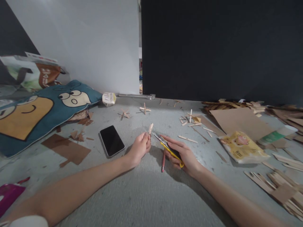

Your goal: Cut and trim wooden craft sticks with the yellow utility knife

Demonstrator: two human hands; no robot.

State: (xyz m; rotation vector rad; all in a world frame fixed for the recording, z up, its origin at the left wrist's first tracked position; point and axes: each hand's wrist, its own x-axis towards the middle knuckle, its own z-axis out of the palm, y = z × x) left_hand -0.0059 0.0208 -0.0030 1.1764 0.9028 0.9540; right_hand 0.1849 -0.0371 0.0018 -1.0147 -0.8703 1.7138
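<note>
My left hand (140, 147) rests on the grey table (146, 195) with its fingers pinched round a short wooden craft stick (150, 128) that stands upright. My right hand (181, 154) lies just to the right, closed round a yellow utility knife (168, 148) whose blade end points up and left toward the stick. A red pen (163, 160) lies on the table between the two hands, under the knife.
A black phone (111, 140) lies left of my left hand. A blue cartoon cushion (40, 110) and brown cardboard scraps (67, 150) sit at the left. Loose craft sticks (188, 138), a cardboard sheet (239, 121), a yellow packet (242, 146) and stick piles (281, 189) fill the right.
</note>
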